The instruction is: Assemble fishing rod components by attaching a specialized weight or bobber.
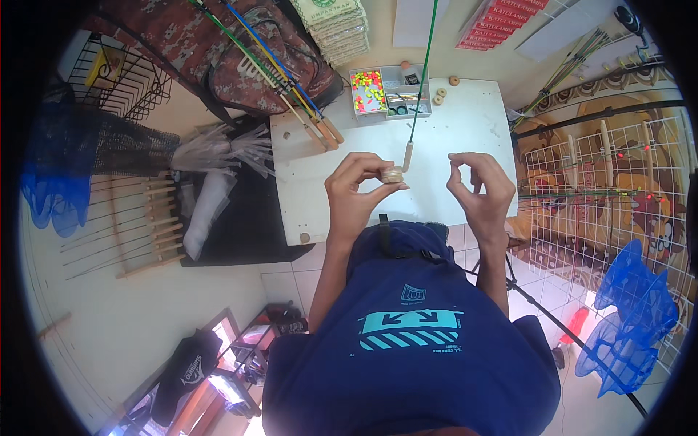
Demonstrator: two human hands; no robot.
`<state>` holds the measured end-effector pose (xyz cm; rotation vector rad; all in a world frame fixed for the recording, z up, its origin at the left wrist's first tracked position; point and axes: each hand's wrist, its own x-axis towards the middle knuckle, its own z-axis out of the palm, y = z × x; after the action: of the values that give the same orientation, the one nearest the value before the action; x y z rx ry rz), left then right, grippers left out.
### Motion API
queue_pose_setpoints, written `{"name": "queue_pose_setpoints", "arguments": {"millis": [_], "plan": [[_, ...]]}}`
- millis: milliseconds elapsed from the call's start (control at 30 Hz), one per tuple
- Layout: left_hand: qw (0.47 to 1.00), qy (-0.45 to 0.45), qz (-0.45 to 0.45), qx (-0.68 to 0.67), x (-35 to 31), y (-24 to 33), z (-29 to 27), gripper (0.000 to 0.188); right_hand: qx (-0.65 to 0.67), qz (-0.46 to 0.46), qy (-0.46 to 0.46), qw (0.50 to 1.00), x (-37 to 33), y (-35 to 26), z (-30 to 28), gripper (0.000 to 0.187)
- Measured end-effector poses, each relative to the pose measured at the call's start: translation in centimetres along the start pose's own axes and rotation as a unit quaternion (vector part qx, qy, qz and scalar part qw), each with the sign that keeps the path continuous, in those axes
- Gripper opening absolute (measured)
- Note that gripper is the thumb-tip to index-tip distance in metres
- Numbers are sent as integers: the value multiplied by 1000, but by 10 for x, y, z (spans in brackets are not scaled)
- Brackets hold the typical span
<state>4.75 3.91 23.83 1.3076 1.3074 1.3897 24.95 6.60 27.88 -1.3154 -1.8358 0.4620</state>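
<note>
My left hand point(350, 195) pinches a small pale wooden spool point(392, 175) between thumb and fingers, above the near part of the white table point(313, 200). To its right, my right hand point(486, 187) is raised with thumb and forefinger curled together in a pinch. Anything between those fingertips is too fine to make out. Just beyond the spool is the light handle of a thin green fishing rod point(422, 87), which runs up and away past the far edge. I cannot tell whether the handle touches the spool.
At the table's back sits a grey compartment box point(408, 81) with bright red and yellow floats point(369, 91). Small wooden spools point(440, 97) lie beside it. Several rods with wooden handles point(320, 133) lean at the left. A white wire rack point(567, 174) stands right, with blue nets point(632, 320).
</note>
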Motion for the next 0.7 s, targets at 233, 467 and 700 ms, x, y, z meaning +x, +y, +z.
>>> {"name": "queue_pose_setpoints", "arguments": {"millis": [233, 467, 700], "plan": [[991, -42, -36, -119, 0, 3, 6, 41, 122, 38, -54, 990, -10, -14, 14, 14], [997, -53, 20, -58, -3, 1, 7, 49, 145, 37, -38, 988, -7, -13, 14, 13], [986, -27, -45, -161, -5, 4, 8, 37, 144, -1, -36, 989, -9, -13, 17, 16]]}}
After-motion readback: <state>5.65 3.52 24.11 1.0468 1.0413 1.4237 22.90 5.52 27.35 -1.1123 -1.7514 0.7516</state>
